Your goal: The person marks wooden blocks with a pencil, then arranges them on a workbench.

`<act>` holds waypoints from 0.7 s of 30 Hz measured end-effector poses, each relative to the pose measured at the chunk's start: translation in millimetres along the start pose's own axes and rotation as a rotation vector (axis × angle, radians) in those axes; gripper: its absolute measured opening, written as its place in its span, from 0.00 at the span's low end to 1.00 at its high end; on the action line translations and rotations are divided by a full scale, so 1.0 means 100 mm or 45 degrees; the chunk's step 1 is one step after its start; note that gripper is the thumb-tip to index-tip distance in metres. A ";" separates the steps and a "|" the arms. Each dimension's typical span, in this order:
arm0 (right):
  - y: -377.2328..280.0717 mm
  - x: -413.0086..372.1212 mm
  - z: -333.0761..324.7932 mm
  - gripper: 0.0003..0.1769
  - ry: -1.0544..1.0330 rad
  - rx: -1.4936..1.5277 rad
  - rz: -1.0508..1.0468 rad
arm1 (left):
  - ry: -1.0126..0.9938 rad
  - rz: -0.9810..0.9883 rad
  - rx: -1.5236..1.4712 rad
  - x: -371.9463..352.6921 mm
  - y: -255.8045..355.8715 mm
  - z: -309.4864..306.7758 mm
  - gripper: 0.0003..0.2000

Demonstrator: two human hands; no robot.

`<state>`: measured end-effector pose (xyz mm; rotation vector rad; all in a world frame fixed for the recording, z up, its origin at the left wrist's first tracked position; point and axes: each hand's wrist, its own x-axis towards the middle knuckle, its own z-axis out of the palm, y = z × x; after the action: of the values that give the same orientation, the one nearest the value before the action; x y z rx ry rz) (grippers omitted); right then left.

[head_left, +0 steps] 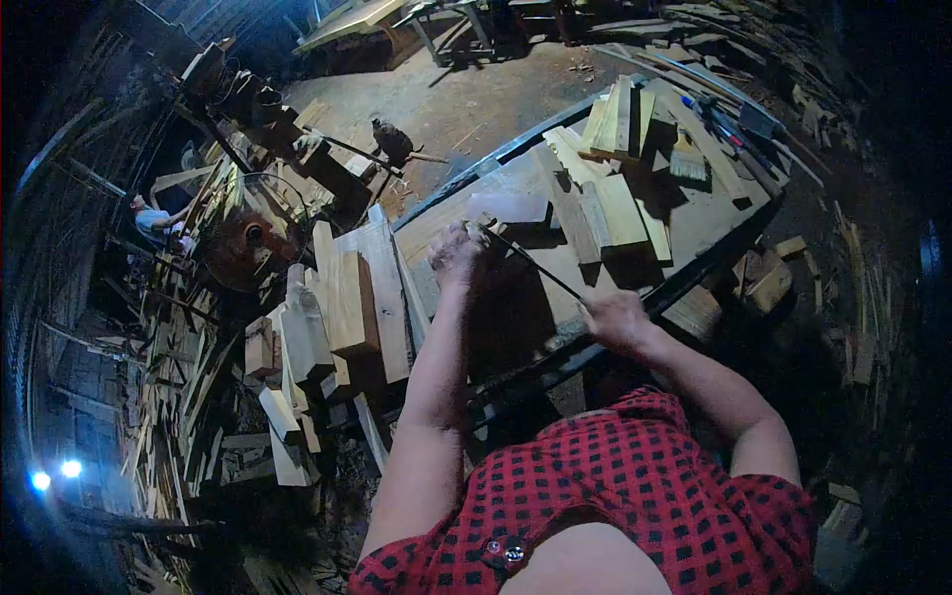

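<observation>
A thin dark rod (pixel 540 266) runs between my two hands above the wooden workbench (pixel 421 233). My left hand (pixel 457 255) is closed at its upper left end, where a small piece shows at the fingers, too small to name. At the lower right end, my right hand (pixel 616 319) has its fingers wrapped round the rod. Just beyond my left hand lies a pale sheet (pixel 509 206). Cut wooden blocks (pixel 619 213) lie on the bench to the right of the sheet. Part of the bench under my hands is in deep shadow.
Stacked boards and blocks (pixel 355 302) stand at the bench's left side. A round fan (pixel 254 234) is farther left, with a person (pixel 152 220) beyond it. A brush (pixel 688 159) and tools (pixel 729 129) lie at the bench's far right. Scrap wood covers the left floor.
</observation>
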<state>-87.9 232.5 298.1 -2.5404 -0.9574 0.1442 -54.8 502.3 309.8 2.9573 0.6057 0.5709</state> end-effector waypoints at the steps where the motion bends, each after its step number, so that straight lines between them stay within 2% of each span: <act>1: 0.11 -0.11 -0.07 0.13 0.003 -0.003 0.000 | 0.005 0.003 -0.006 -0.01 -0.02 0.02 0.13; 4: 0.27 -0.30 -0.29 0.14 -0.015 0.197 0.036 | 0.000 -0.020 0.006 0.01 -0.05 0.06 0.14; 6: 0.33 -0.29 -0.45 0.14 -0.009 0.677 0.307 | 0.012 -0.024 -0.009 0.00 -0.07 0.07 0.15; 7: 0.38 -0.26 -0.42 0.14 -0.003 0.680 0.301 | 0.016 -0.030 -0.026 0.00 -0.08 0.07 0.16; 9: 0.47 -0.14 -0.17 0.13 0.199 0.772 0.212 | -0.004 -0.032 -0.090 0.01 -0.18 0.14 0.17; 11: 0.50 0.01 0.15 0.14 0.215 0.882 0.207 | -0.021 -0.029 -0.152 0.06 -0.19 0.13 0.19; 13: 0.40 0.09 0.32 0.15 0.334 0.907 0.097 | -0.194 -0.166 -0.149 0.08 -0.13 0.06 0.22; 16: 0.32 0.17 0.41 0.16 0.265 0.890 0.172 | -0.223 -0.139 0.015 0.04 -0.05 0.00 0.24; 21: 0.44 0.27 0.57 0.16 0.296 1.039 0.186 | -0.217 -0.161 -0.081 0.07 -0.09 0.02 0.21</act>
<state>-54.2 240.4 228.8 -1.8114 -0.4757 0.2216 -51.7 513.3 308.8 2.8443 0.7347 0.3171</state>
